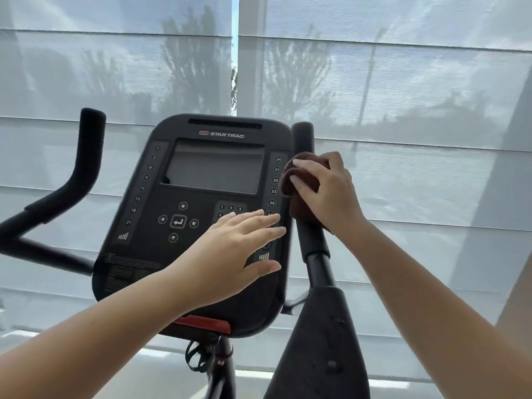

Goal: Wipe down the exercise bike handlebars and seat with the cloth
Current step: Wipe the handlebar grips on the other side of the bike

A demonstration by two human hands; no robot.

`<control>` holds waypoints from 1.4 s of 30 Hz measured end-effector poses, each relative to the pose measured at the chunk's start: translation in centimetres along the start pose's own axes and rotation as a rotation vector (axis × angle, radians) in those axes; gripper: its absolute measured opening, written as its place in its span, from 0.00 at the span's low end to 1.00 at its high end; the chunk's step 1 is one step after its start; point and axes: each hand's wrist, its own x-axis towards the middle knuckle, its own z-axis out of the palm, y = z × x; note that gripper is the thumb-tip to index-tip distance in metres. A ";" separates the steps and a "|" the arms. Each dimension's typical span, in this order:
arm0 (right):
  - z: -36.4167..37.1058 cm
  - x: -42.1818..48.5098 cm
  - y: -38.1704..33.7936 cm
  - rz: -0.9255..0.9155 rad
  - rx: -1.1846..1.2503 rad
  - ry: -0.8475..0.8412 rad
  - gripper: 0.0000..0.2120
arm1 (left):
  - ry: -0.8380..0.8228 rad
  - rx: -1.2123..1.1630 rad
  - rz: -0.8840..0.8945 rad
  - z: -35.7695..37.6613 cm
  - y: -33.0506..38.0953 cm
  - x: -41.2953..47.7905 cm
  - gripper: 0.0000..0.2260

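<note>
A dark brown cloth (299,194) is wrapped round the upright black right handlebar (312,240) of the exercise bike. My right hand (325,185) grips the cloth and the bar together, just below the bar's tip. In front of the console's lower right corner my left hand (233,249) hovers with fingers spread, holding nothing. The black left handlebar (86,156) curves upward at the left, untouched. The seat is out of view.
The black console (201,214) with its dark screen and keypad stands between the two bars. A red tab (204,323) sits under its lower edge. The wide right arm pad (319,347) is below my right hand. Translucent window blinds (403,110) fill the background.
</note>
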 end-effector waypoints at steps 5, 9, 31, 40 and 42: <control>-5.1 -5.7 1.4 0.033 0.303 -0.402 0.11 | -0.115 0.034 0.078 1.2 1.2 -0.2 0.22; -7.9 -10.1 1.1 -0.011 0.399 -0.556 0.17 | -0.122 -0.041 0.119 1.7 1.8 -0.3 0.18; -6.8 -12.4 -1.6 0.110 0.287 -0.354 0.07 | -0.260 -0.305 0.133 0.5 2.9 -5.6 0.25; -9.3 -18.3 -3.8 0.006 0.152 -0.389 0.11 | -0.236 -0.251 0.098 -0.4 4.4 -9.1 0.27; -9.3 -18.7 -4.2 -0.011 0.117 -0.372 0.12 | -0.231 -0.257 0.069 -0.6 4.6 -9.8 0.27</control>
